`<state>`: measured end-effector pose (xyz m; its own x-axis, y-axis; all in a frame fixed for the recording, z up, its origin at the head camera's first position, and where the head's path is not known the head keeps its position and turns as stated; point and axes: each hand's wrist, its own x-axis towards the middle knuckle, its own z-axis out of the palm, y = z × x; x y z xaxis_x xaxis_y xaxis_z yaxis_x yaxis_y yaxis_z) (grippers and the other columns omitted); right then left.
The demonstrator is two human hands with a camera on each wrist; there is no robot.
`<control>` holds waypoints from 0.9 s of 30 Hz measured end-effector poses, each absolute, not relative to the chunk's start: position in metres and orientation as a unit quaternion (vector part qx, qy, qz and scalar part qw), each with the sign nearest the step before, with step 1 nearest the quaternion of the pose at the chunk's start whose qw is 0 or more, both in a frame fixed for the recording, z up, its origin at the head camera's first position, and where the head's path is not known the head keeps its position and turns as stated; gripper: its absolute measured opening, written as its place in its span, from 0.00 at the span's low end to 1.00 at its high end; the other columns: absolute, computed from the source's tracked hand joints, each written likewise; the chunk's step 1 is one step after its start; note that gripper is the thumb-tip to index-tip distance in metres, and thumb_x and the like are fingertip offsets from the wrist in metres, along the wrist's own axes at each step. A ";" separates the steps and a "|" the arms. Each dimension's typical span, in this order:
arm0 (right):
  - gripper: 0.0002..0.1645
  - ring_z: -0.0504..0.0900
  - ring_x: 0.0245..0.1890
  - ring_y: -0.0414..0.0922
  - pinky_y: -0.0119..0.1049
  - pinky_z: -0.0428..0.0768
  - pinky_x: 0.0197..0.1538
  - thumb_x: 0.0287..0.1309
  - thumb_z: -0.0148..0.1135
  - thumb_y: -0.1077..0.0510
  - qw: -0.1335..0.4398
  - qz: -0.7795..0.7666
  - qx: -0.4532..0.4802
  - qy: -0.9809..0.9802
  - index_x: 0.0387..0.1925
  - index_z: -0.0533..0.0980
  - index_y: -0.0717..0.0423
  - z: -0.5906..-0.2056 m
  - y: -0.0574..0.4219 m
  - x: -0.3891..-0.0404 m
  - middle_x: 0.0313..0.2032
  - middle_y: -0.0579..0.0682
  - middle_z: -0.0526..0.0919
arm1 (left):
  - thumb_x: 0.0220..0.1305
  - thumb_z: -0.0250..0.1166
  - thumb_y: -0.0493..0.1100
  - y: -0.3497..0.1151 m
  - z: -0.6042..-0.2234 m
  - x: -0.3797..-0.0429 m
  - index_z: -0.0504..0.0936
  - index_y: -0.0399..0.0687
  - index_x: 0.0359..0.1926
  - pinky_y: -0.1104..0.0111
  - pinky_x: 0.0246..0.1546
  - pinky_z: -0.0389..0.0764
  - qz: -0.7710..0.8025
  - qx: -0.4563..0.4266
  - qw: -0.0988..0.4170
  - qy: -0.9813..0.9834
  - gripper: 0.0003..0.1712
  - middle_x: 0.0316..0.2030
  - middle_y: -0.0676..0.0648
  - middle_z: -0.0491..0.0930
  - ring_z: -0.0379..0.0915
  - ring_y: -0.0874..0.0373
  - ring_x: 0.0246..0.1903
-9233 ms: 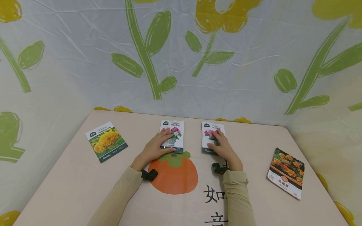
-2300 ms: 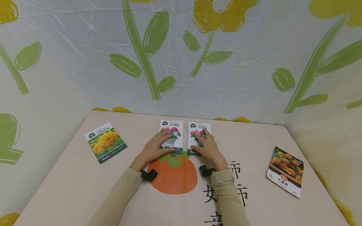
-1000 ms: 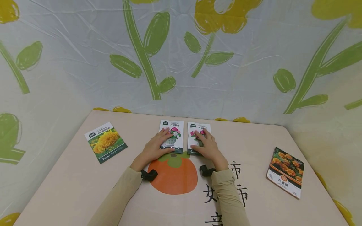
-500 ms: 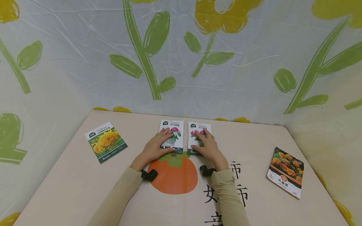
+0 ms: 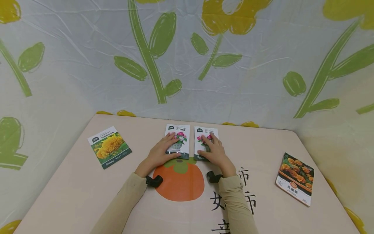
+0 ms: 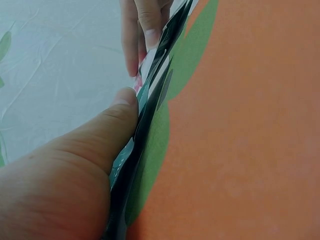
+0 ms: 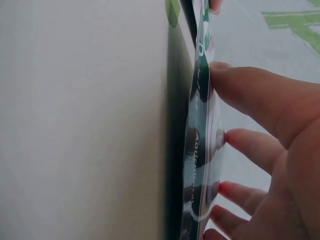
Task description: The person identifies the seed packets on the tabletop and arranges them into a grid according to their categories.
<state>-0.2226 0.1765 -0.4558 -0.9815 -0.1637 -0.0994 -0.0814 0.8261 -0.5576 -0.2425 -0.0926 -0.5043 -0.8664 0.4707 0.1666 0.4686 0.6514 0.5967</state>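
Two white seed packets with pink flowers in a pot lie side by side near the table's far edge, a narrow gap between them. My left hand (image 5: 159, 151) rests on the left seed packet (image 5: 183, 148), fingers spread over its left half and thumb along its lower edge. On the right seed packet (image 5: 198, 148) my right hand (image 5: 216, 152) rests its fingertips. In the right wrist view, the thumb (image 7: 250, 90) and other fingertips touch the face of the packet (image 7: 200, 145). Layered dark edges (image 6: 142, 120) show in the left wrist view; how many packets they belong to is unclear.
A yellow-flower seed packet (image 5: 109, 147) lies tilted at the far left of the table (image 5: 73, 195). At the right, an orange-flower seed packet (image 5: 295, 178) lies at an angle, looking thick like a stack. A flower-printed cloth (image 5: 251, 84) hangs behind the table.
Compared with the oldest frame, my right hand and its seed packet have shifted left, close to the left packet. Over the last two seconds nothing has visibly moved.
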 end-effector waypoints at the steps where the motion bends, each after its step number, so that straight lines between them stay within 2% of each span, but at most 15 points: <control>1: 0.44 0.43 0.74 0.66 0.70 0.52 0.68 0.62 0.65 0.47 0.071 -0.288 -0.065 0.953 0.75 0.59 0.50 -0.456 0.176 -0.223 0.77 0.64 0.42 | 0.62 0.66 0.63 -0.093 -0.505 -0.243 0.67 0.56 0.73 0.51 0.73 0.50 0.328 0.259 0.001 0.908 0.42 0.77 0.53 0.51 0.38 0.55 0.77; 7: 0.44 0.43 0.74 0.66 0.70 0.51 0.68 0.62 0.65 0.47 0.069 -0.290 -0.067 0.952 0.75 0.60 0.50 -0.454 0.177 -0.222 0.77 0.64 0.42 | 0.62 0.67 0.62 -0.092 -0.505 -0.243 0.68 0.55 0.72 0.49 0.72 0.51 0.330 0.262 -0.007 0.907 0.41 0.77 0.51 0.52 0.40 0.53 0.77; 15: 0.41 0.46 0.73 0.67 0.69 0.52 0.69 0.62 0.64 0.50 0.049 -0.294 -0.078 0.951 0.73 0.63 0.55 -0.454 0.180 -0.222 0.75 0.66 0.47 | 0.62 0.68 0.61 -0.092 -0.505 -0.243 0.69 0.51 0.72 0.50 0.73 0.51 0.331 0.277 -0.023 0.902 0.41 0.76 0.48 0.54 0.43 0.49 0.76; 27: 0.45 0.44 0.74 0.65 0.69 0.52 0.69 0.61 0.65 0.47 0.070 -0.287 -0.062 0.953 0.75 0.60 0.52 -0.455 0.178 -0.223 0.77 0.64 0.43 | 0.62 0.67 0.61 -0.093 -0.505 -0.243 0.69 0.51 0.72 0.50 0.73 0.51 0.331 0.280 -0.022 0.901 0.41 0.76 0.48 0.55 0.43 0.49 0.76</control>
